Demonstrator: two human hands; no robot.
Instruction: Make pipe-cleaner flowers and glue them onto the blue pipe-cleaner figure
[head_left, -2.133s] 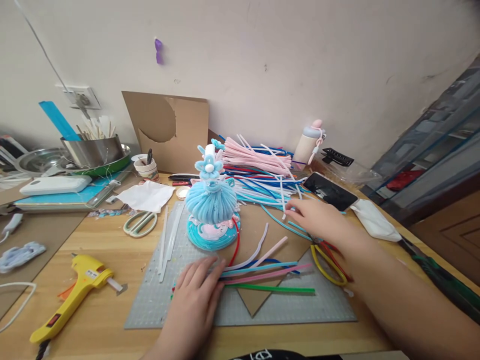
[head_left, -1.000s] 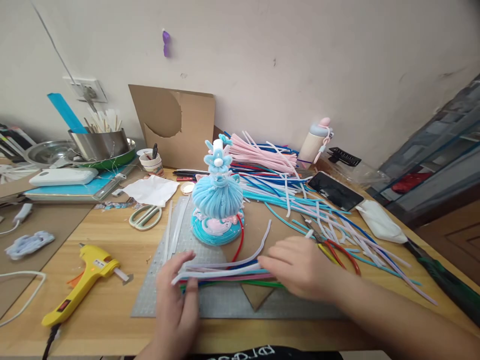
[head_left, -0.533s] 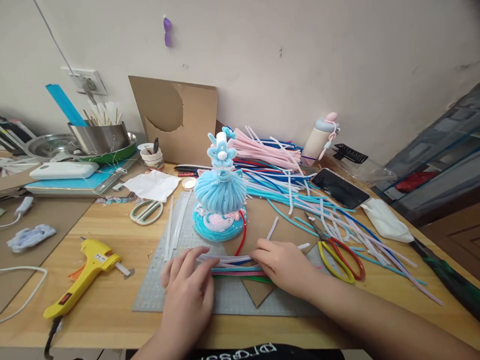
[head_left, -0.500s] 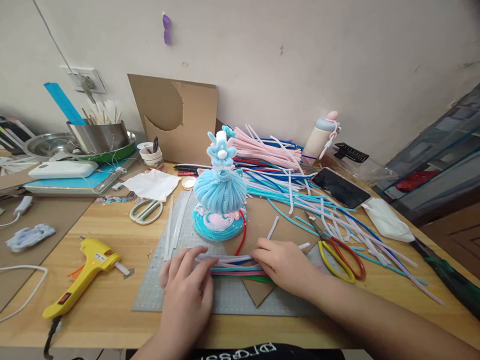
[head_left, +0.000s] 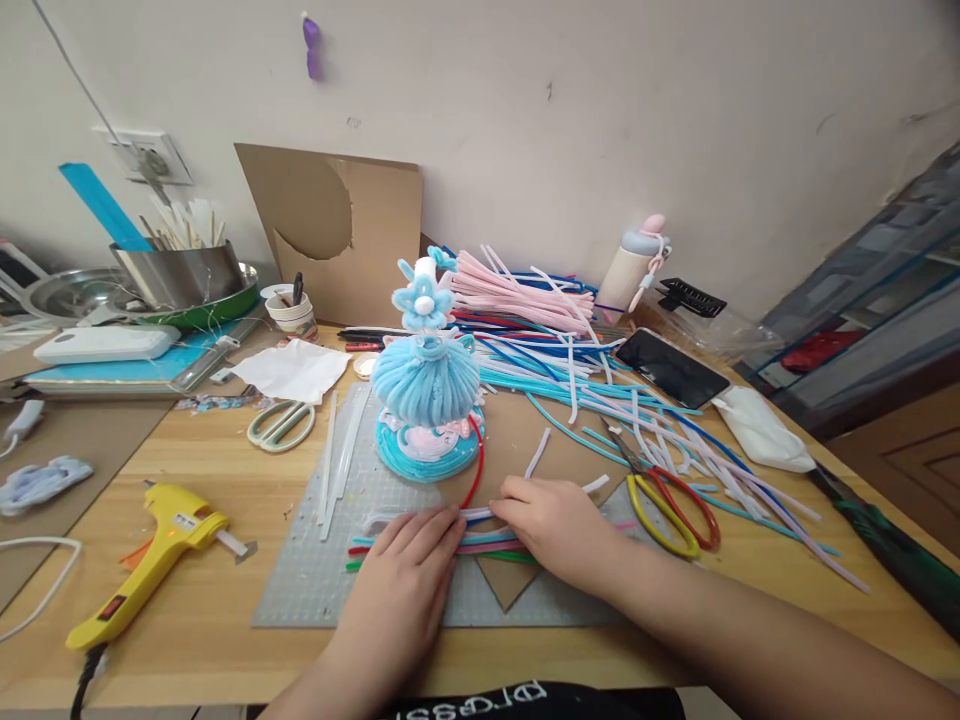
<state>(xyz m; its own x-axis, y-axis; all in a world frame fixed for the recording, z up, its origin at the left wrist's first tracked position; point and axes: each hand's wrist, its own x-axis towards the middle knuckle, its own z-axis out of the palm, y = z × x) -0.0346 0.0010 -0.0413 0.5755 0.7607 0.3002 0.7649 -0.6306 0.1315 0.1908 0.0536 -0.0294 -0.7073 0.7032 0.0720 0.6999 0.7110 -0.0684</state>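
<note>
Several pipe cleaners point(head_left: 491, 546) in white, blue, pink and green lie side by side on the grey cutting mat point(head_left: 300, 590). My left hand point(head_left: 412, 575) rests over them, its fingers together and touching the white ones. My right hand point(head_left: 551, 520) has its fingertips closed on the white strands just to the right; its lower fingers are hidden. Behind the hands stands a light blue pleated fuzzy figure point(head_left: 426, 382) with a flower on top and a round blue and pink base. A red pipe cleaner point(head_left: 478, 465) curves from its right side.
Left lie a yellow glue gun point(head_left: 154, 560) and white-handled scissors point(head_left: 281, 427). Red and yellow scissors point(head_left: 671, 512) are right of my right hand. Pink pipe cleaners point(head_left: 517, 292), a phone point(head_left: 673, 370) and a bottle point(head_left: 630, 270) stand or lie behind. Cardboard point(head_left: 386, 220) leans on the wall.
My left hand has moved right along the strands, closer to my right hand, and its fingers have flattened together. Left ends of the strands now show. The view has shifted slightly.
</note>
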